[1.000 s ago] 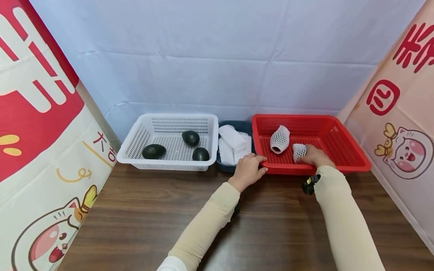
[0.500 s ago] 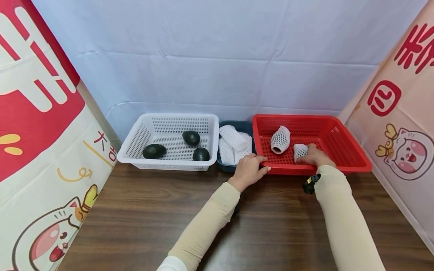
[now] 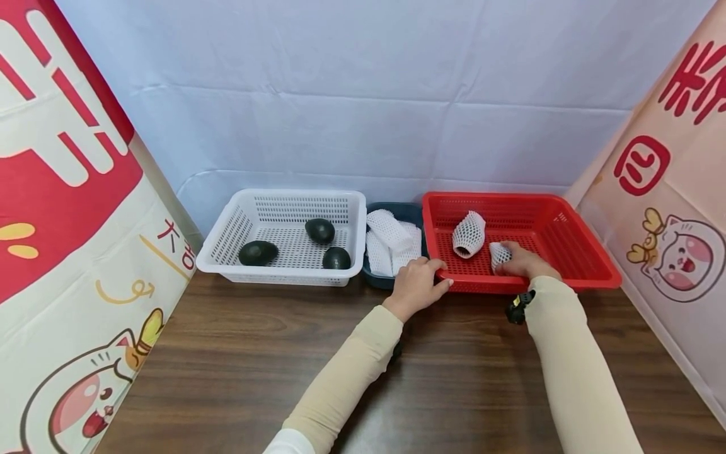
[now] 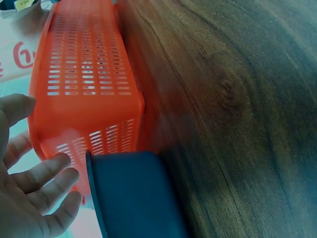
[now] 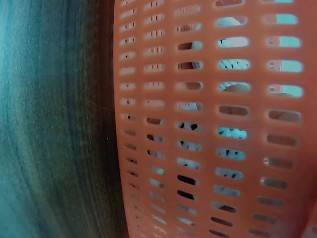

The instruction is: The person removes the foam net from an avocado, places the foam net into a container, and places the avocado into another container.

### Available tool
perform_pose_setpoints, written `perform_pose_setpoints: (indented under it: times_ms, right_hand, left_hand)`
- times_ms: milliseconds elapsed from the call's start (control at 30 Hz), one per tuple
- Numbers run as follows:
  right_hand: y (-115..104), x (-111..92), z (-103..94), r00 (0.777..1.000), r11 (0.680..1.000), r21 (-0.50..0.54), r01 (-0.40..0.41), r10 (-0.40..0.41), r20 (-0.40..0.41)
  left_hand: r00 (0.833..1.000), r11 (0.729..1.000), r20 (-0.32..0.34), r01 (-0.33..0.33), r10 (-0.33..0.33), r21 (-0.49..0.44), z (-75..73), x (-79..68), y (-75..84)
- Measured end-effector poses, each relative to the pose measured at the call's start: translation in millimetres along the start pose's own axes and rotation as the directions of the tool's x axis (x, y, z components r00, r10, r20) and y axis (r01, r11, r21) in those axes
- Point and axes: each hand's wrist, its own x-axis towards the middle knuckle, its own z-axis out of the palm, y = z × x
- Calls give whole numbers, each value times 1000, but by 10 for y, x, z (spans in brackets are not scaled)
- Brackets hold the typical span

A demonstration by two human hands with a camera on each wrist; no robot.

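In the head view, my right hand (image 3: 524, 261) reaches into the red basket (image 3: 590, 261) and holds a white foam fruit net (image 3: 500, 255) low near its floor; what is inside that net is hidden. Another foam net (image 3: 469, 234), bulging round something dark, lies to its left. My left hand (image 3: 416, 285) rests at the red basket's near left corner. The left wrist view shows its thumb at the rim of the red basket (image 4: 84, 114) and the other fingers loosely spread. In the right wrist view the slotted wall of the red basket (image 5: 208, 114) hides my hand.
A white basket (image 3: 283, 272) at left holds 3 dark green avocados (image 3: 258, 253). Between the baskets a dark blue bin (image 3: 379, 282) contains several flat foam nets (image 3: 388, 230). All stand on a brown wooden table (image 3: 255, 340) before a pale cloth backdrop (image 3: 351, 126).
The foam net in my right hand has turned slightly, and the fingers have shifted a little on it. My left hand stays at the basket's corner.
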Motion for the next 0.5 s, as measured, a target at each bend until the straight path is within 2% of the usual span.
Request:
perform_pose_setpoints:
  times_ms: [267,500]
  right_hand:
    - [46,4,-3,1000,1000,-9,15,-15,0]
    - [37,27,8,997,1000,-27,3,-5,-70]
  left_hand:
    - [1000,1000,-1,5,-5,-22,17,-15,10]
    - [1000,1000,-10,8,-9,-3,9,-3,4]
